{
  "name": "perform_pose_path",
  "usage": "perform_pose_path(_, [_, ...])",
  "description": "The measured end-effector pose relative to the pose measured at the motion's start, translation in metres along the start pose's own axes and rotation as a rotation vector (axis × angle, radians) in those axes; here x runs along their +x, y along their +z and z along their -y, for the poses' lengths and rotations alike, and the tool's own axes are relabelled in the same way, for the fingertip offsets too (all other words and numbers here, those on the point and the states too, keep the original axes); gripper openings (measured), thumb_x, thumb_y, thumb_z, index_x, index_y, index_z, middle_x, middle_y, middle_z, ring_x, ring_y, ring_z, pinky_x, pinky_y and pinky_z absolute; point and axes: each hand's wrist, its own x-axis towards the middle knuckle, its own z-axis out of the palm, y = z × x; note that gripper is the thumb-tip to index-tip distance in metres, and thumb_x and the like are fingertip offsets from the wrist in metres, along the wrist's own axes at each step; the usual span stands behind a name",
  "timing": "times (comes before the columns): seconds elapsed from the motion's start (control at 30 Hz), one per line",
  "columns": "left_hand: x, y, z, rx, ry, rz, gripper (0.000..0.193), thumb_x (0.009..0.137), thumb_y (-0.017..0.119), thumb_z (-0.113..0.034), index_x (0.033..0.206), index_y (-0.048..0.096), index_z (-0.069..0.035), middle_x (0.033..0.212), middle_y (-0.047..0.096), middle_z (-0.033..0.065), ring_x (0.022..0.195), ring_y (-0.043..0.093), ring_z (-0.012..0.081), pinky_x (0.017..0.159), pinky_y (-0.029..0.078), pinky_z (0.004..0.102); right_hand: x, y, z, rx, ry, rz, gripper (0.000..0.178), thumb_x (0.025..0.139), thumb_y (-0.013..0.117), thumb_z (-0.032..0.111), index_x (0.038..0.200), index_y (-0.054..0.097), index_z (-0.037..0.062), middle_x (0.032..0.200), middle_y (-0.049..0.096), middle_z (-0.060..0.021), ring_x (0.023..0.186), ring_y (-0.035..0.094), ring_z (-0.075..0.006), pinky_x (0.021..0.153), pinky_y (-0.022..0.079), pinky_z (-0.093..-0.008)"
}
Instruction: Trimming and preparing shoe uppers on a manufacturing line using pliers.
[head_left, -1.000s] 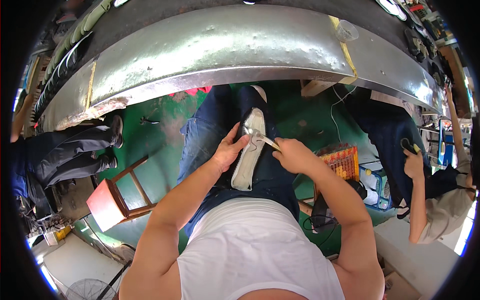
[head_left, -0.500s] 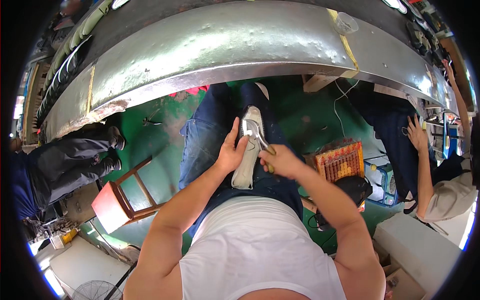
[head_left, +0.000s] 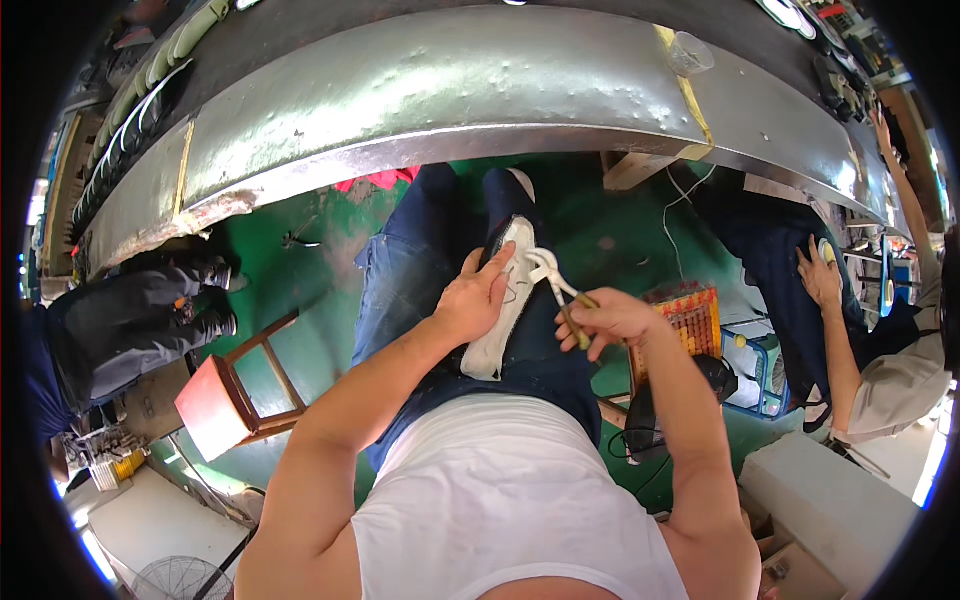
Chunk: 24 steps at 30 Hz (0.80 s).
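A shoe [head_left: 492,342] lies bottom up along my thighs, its pale underside facing me and its toe end pointing away, with a dark line curving across the middle. My left hand [head_left: 474,298] grips it from the left, fingers pressed over the front part. In my right hand [head_left: 612,322] is a pair of pincers [head_left: 545,268], held by its yellowish-green handles. The pincers' metal head is just right of the shoe, apart from it or barely at its edge; I cannot tell which.
A metal-covered bench [head_left: 450,85] spans the far side, bearing a clear cup [head_left: 690,53]. A red-topped stool [head_left: 215,410] stands left; a beaded seat [head_left: 690,325] is at right. Other people sit on both sides, one with a hand [head_left: 822,275] on dark trousers.
My right hand has drawn the pincers off the shoe's underside to the right. My left hand has moved from the shoe's left edge onto its front part.
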Motion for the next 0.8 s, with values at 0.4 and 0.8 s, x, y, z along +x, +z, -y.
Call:
perform_pose_path(0.4, [-0.003,0.013,0.009,-0.058,-0.007,-0.016,0.064,0.1,0.047,-0.028,0.155,0.018,-0.014,0.147,0.033,0.0334,0.122,0.051,0.0478,0.103,0.044,0.0459,0.037,0.035,0.065,-0.679,-0.236,-0.408,0.053,0.1,0.045,0.042,0.081,0.062,-0.0045,0.068,0.065,-0.0187,0.061,0.066,-0.0317,0.063,0.052,-0.0411])
perform_pose_path(0.8, [0.025,-0.032,0.013,-0.692,-0.462,0.391,0.095,0.086,0.074,-0.029,0.156,0.014,-0.006,0.143,0.048,0.0187,0.124,0.053,0.0258,0.101,0.044,0.0357,-0.029,0.044,0.015,-0.895,-0.096,-0.222,0.029,0.092,0.06,0.027,0.092,0.063,-0.0018,0.075,0.067,-0.0165,0.076,0.069,-0.0301,0.069,0.053,-0.0393])
